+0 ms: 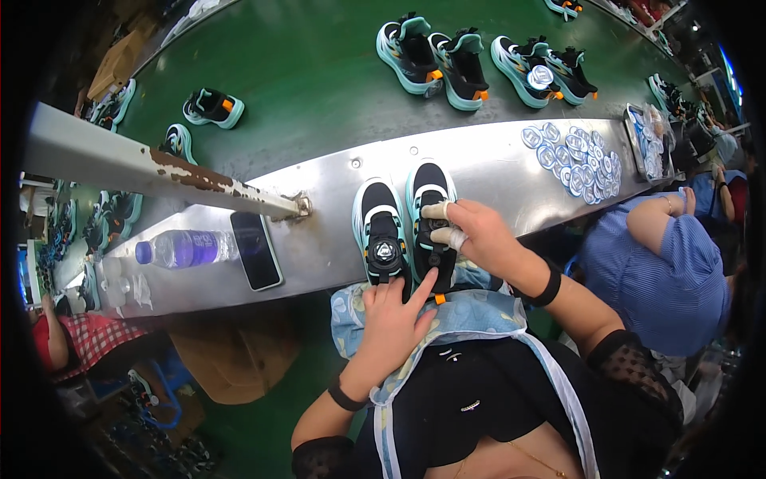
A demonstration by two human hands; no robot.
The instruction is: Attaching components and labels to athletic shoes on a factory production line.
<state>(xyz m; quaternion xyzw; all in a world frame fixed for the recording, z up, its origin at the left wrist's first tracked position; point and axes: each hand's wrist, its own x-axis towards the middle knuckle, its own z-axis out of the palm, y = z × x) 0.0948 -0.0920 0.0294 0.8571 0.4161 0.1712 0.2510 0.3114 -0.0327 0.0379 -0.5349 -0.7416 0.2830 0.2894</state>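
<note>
Two black sneakers with mint soles stand side by side, toes away from me, on the metal worktop's near edge. The left sneaker [378,215] has a round dial with a silver and black face on its tongue. On the right sneaker [432,177], my right hand [483,235] pinches at the tongue, with white wraps on two fingertips; the exact part between them is hidden. My left hand [392,323] rests at the heel ends, fingers spread, touching the left sneaker's collar and reaching one finger to the right sneaker.
Several round silver-blue discs [586,164] lie at right beside a metal tray [638,148]. At left are a phone [256,250], a water bottle [179,249] and a peeling white post [171,169]. More sneakers [459,70] stand on the green surface beyond. A person in blue stripes [654,267] sits right.
</note>
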